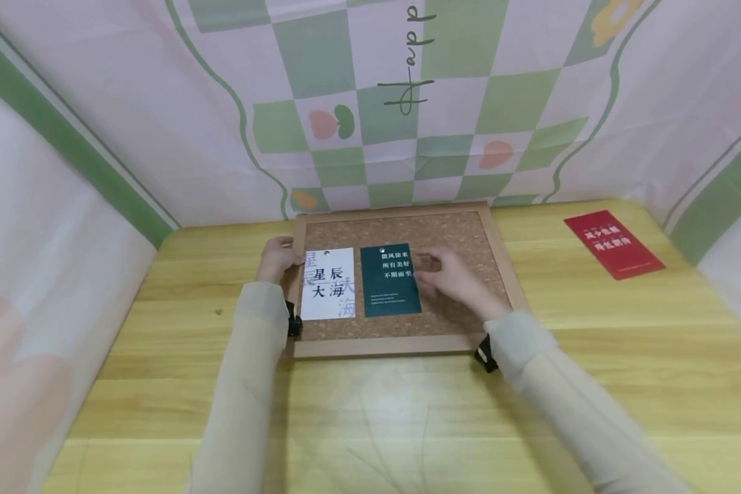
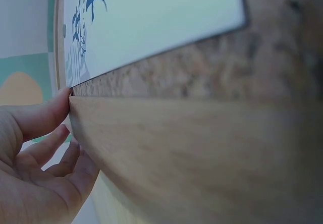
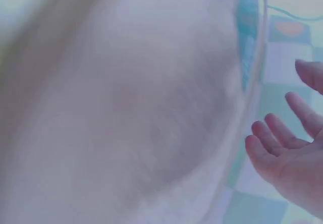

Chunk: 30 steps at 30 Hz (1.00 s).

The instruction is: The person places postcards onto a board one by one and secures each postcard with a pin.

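On the yellow wooden table (image 1: 593, 357), against the far pink-and-green checked backdrop (image 1: 358, 103) with its looping handwritten script, lies a cork board (image 1: 457, 233) in a pale wood frame. Two cards sit side by side on its left half, each with a pin at its top edge: a white card (image 1: 327, 285) printed with the large characters 星辰大海, and to its right a dark green card (image 1: 390, 280) with three lines of white characters too small to read surely. Well apart, at the far right of the table, rests a red card (image 1: 613, 244) with yellow writing too small to read. At the frame's left edge the left hand (image 1: 277, 259) grips the wood; the left wrist view shows its thumb (image 2: 43, 115) pressed on the frame's top and the other fingers curled beneath. Over the cork just right of the green card, the right hand (image 1: 453, 278) has fingers loosely spread and holds nothing; the blurred right wrist view shows those fingers (image 3: 270, 141) apart.
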{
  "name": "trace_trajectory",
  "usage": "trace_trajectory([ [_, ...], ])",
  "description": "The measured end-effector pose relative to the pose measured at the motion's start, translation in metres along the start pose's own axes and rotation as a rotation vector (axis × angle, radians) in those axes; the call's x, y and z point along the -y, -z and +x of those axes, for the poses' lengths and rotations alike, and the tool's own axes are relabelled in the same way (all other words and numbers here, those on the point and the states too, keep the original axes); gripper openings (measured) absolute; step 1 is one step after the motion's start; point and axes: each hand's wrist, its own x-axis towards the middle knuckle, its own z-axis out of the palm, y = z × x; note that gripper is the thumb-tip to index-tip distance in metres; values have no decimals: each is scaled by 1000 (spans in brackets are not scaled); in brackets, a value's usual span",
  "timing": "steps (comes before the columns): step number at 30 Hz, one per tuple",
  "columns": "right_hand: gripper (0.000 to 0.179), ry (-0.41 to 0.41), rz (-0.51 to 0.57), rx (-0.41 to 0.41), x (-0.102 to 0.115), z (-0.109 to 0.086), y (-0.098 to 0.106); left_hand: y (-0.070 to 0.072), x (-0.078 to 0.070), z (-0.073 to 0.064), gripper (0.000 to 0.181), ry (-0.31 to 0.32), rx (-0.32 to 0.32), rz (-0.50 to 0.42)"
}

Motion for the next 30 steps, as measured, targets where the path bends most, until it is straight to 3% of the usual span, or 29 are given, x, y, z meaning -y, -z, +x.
trace_trajectory([
  [9, 53, -84, -56, -38, 2, -9, 57, 2, 0, -3, 63, 23, -9, 15],
  [18, 64, -175, -58, -51, -24, -19, 115, 2, 1, 0, 64, 26, -2, 22],
  [21, 66, -205, -47, -122, -38, -26, 131, 2, 1, 1, 64, 27, 2, 15],
  [27, 63, -269, -62, -393, -71, -42, 154, 1, 0, 0, 64, 37, 9, 0],
  [30, 64, -316, -57, -468, -85, -51, 164, 1, 0, -1, 63, 41, 11, -7],
])
